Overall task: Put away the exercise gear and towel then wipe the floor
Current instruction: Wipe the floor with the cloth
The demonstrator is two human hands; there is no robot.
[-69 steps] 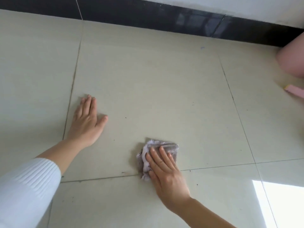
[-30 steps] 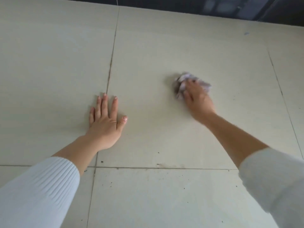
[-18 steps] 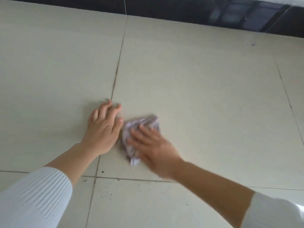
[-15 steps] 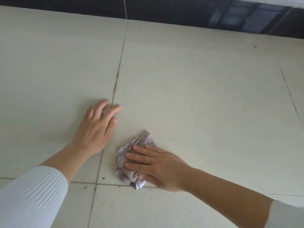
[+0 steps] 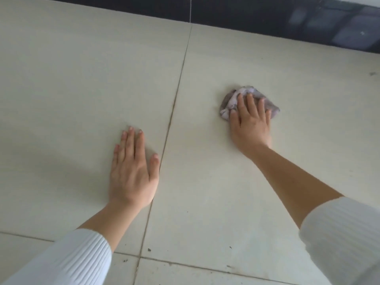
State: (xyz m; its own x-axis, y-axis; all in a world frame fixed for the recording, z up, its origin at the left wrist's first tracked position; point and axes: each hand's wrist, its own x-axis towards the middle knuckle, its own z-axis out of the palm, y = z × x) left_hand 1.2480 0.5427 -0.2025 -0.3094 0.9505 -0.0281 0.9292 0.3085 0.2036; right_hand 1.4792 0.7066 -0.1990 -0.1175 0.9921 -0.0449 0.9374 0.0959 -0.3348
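At the left, a ribbed white sleeve [image 5: 67, 258] leads to the left hand [image 5: 133, 171], which lies palm down on the pale cream tiled floor [image 5: 82, 83], its fingers [image 5: 130, 140] stretched out flat and close together, grasping nothing. The thumb tip sits just beside a dark grout line [image 5: 174, 103] that runs from the near edge up toward the wall. Small dark specks of dirt [image 5: 149, 249] dot the tiles near the crossing of grout lines at the bottom. Right of the grout line, on the next tile, the right hand [image 5: 250, 122] presses down on a crumpled grey-lilac wiping cloth [image 5: 231, 101], fingers spread over its top rather than curled around it; the cloth lies bunched on the floor, its edges showing beyond the fingertips on the left, far and right sides. The bare right forearm runs back to another ribbed white sleeve [image 5: 345, 233] at the lower right. Along the top, a glossy black skirting band [image 5: 267, 19] borders the floor.
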